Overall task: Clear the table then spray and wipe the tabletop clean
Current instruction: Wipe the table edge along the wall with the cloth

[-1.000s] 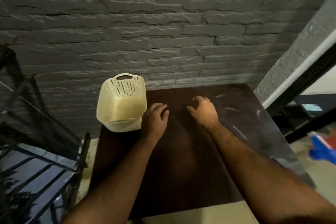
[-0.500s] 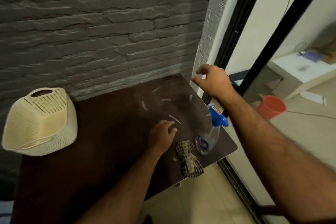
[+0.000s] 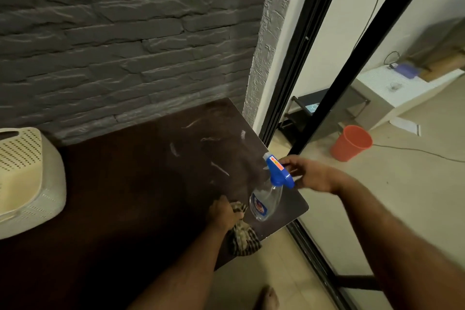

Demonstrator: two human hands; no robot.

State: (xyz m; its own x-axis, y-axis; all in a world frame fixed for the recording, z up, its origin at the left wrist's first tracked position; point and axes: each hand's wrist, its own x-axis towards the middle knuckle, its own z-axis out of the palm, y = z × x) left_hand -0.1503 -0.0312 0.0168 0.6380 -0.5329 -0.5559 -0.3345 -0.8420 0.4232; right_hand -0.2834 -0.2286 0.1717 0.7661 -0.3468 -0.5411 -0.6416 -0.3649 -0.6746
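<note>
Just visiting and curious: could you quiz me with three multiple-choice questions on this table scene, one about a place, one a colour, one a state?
1. Where is the cream basket?
A. table's left side
B. floor
C. beside the bucket

2. What colour is the spray bottle head?
A. red
B. blue
C. green

3. What is the left hand doing?
A. hanging idle
B. gripping the checked cloth
C. lifting the basket

Answers: 1 A, it sits at the tabletop's left edge. 2 B, the trigger head is blue. 3 B, fingers curl on the cloth.
</note>
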